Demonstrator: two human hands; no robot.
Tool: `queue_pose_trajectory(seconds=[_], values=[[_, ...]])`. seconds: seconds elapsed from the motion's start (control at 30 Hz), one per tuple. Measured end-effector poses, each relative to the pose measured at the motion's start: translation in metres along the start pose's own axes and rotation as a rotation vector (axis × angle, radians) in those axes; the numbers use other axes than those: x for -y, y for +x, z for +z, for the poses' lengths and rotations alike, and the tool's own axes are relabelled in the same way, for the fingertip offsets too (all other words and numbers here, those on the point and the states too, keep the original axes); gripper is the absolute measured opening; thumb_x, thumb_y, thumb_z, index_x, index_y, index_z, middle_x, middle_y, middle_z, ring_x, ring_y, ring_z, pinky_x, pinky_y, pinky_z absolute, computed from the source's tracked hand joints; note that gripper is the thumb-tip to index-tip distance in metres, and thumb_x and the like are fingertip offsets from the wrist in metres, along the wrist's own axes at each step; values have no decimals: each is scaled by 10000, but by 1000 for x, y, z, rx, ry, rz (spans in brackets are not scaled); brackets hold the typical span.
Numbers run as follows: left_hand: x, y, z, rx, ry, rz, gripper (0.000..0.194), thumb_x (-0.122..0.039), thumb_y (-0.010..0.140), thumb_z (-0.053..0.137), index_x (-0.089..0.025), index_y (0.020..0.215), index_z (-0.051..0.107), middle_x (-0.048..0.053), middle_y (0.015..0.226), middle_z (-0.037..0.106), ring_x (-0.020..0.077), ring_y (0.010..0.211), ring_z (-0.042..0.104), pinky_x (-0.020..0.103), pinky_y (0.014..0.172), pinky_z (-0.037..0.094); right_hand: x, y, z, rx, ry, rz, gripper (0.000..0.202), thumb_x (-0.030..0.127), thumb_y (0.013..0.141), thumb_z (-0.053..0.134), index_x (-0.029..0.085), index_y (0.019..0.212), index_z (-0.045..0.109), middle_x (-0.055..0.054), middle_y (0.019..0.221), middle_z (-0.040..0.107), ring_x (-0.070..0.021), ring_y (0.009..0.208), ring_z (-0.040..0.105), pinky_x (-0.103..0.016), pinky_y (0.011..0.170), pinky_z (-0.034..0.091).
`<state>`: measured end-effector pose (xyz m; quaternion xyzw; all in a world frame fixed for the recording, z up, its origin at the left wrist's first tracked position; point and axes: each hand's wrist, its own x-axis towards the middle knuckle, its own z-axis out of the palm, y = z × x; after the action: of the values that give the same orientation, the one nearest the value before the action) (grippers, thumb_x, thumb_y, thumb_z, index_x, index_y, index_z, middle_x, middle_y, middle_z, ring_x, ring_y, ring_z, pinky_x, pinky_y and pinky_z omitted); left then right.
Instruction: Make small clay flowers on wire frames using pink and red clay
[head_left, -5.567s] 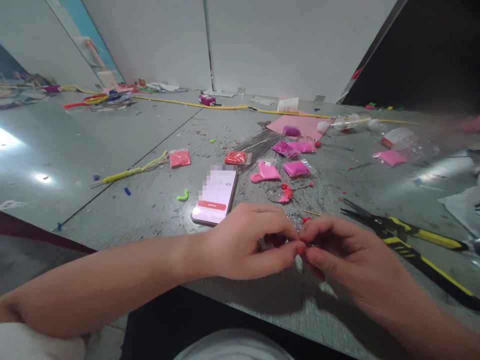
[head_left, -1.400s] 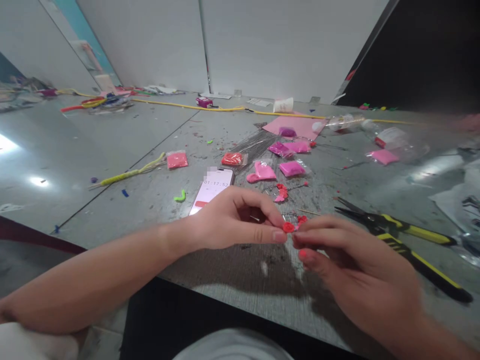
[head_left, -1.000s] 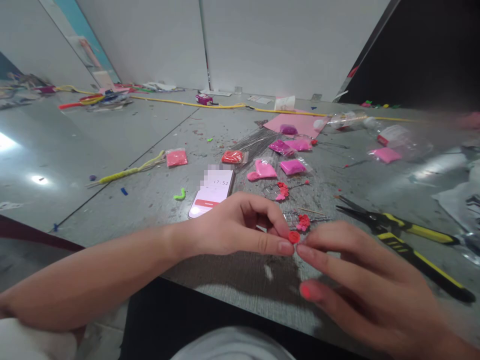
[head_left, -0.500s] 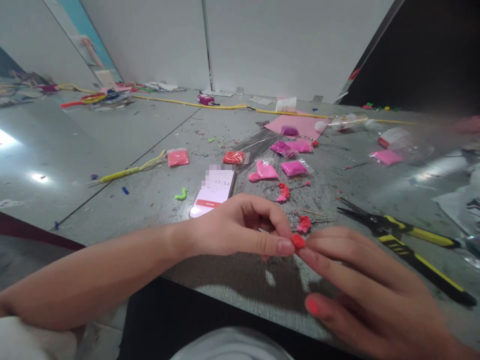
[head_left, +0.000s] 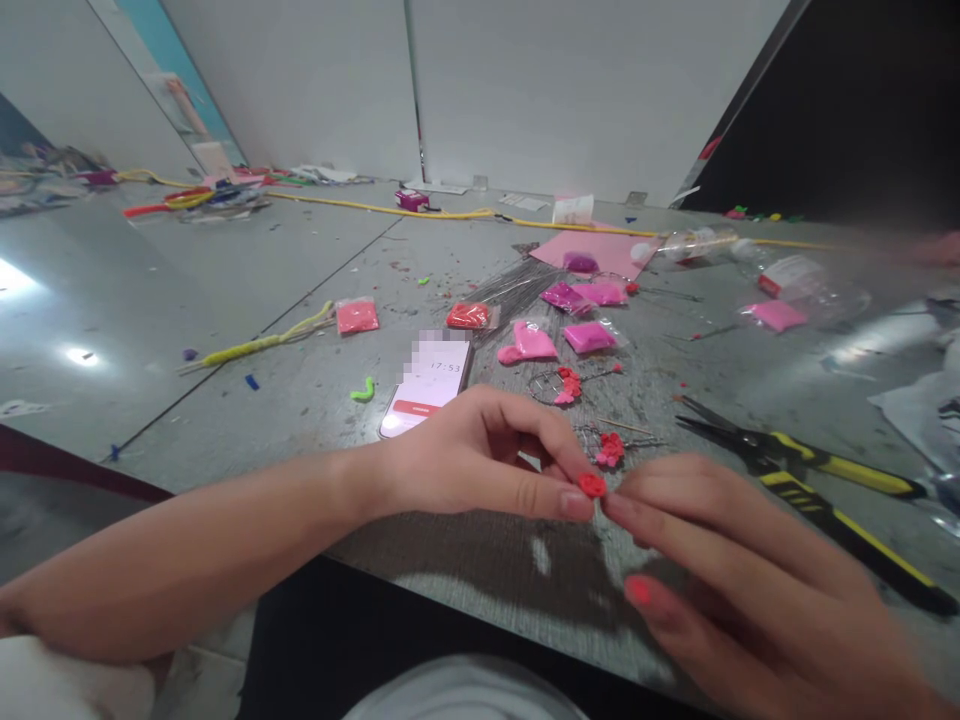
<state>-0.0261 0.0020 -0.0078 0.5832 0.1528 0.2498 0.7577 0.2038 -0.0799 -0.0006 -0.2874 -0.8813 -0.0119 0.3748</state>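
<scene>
Between the thumb and forefinger of my left hand [head_left: 510, 460] is a small red clay flower [head_left: 592, 485]. My right hand [head_left: 735, 560] is just to its right, forefinger tip beside the flower, thumb held apart below. A bit of red clay [head_left: 639, 590] sits on that thumb's tip. Just beyond my fingers lies a wire piece bearing a red and pink clay flower cluster [head_left: 611, 448]. Farther back is a wire loop with red and pink clay flowers [head_left: 568, 386] along one side.
A phone [head_left: 427, 385] lies behind my left hand. Black-and-yellow pliers [head_left: 795, 475] rest on the right. Clay packets, such as a pink one [head_left: 590, 336] and a red one [head_left: 469, 316], are spread beyond, beside a bundle of thin wires [head_left: 502, 285]. A yellow cord [head_left: 450, 214] crosses the back.
My right hand has drawn slightly right, its forefinger moving off the red clay flower. The flower has shifted a little left in my left fingers, and more of its top shows.
</scene>
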Motion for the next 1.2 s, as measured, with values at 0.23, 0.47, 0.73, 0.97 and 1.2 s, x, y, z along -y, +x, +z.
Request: queue_pose_trajectory(seconds=[0.23,0.47,0.73,0.97,1.2], values=[[1,0,1,32,64,41,249,-194,670,961,-168,851,792,16,795,626,123,761,570,240,654,477,6,4,0,-50,-21,51,210,38,915,622,153,1086,660,-29,880,712,-123,798,698,-240,742,611],[4,2,1,127,88,120,255,-79,684,928,-179,882,803,4,822,642,104,749,575,231,660,471,12,4,1,-84,-4,71,170,2,899,638,146,986,665,-3,831,702,-87,795,666,-206,745,583],[2,3,3,127,128,138,242,-79,669,937,-159,851,799,7,807,627,106,729,573,239,652,475,15,7,4,-137,7,76,157,1,862,684,148,915,694,8,769,711,-90,728,675,-212,682,583],[1,3,3,126,120,122,238,-92,668,939,-163,843,795,1,796,629,102,711,564,237,640,472,12,5,3,-111,-9,84,158,18,874,677,165,933,680,2,773,715,-112,719,684,-245,676,598],[0,4,3,98,152,102,218,-175,664,960,-176,822,810,15,779,635,112,694,570,236,621,474,13,6,3,-106,-29,94,159,36,888,662,186,938,666,8,767,711,-114,696,681,-245,643,593]])
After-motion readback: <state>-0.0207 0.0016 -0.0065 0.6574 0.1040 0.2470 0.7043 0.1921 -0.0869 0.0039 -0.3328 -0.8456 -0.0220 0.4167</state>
